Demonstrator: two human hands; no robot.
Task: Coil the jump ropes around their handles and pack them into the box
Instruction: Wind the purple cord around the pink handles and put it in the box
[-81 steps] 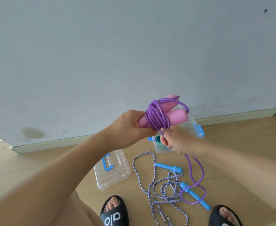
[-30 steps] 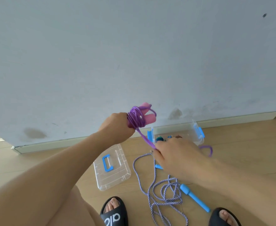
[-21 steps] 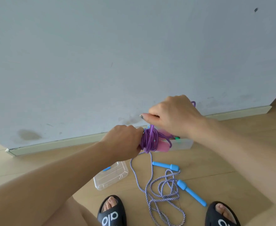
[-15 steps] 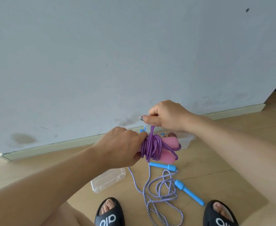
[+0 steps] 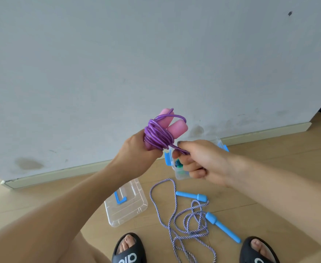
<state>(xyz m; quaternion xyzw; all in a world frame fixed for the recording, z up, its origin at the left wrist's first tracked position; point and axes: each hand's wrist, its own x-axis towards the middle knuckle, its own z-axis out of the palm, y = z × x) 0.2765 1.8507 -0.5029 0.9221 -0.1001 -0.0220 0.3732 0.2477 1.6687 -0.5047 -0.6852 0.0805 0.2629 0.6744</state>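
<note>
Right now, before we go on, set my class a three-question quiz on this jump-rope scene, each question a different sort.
1. True or false: the left hand grips the pink handles.
2. The right hand pinches: A) a blue handle B) the purple rope C) the lid
3. Fill in: the striped rope lies loose on the ____.

Key: 1 true; 2 B; 3 floor.
</note>
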